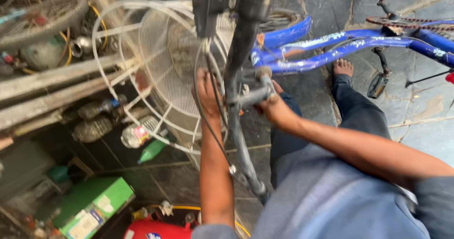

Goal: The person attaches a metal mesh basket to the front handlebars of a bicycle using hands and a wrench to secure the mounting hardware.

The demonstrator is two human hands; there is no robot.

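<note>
A blue bicycle frame (331, 45) lies upside down across the stone floor. Its grey fork and handlebar stem (239, 68) run up the middle of the view. My left hand (207, 90) reaches behind the grey stem and a black cable (208, 120), fingers against the stem. My right hand (270, 104) is closed around a grey metal bracket (257, 92) on the stem. Both forearms stretch forward from my blue shirt. My bare foot (343, 67) rests beside the blue tubes.
A white wire fan guard (165, 64) stands behind the stem. Plastic bottles (94, 125) lie under wooden planks (52, 85) at left. A green box (92, 206) and a red tank (153, 229) sit near the bottom. A pedal (377, 85) and chain (406, 22) show at right.
</note>
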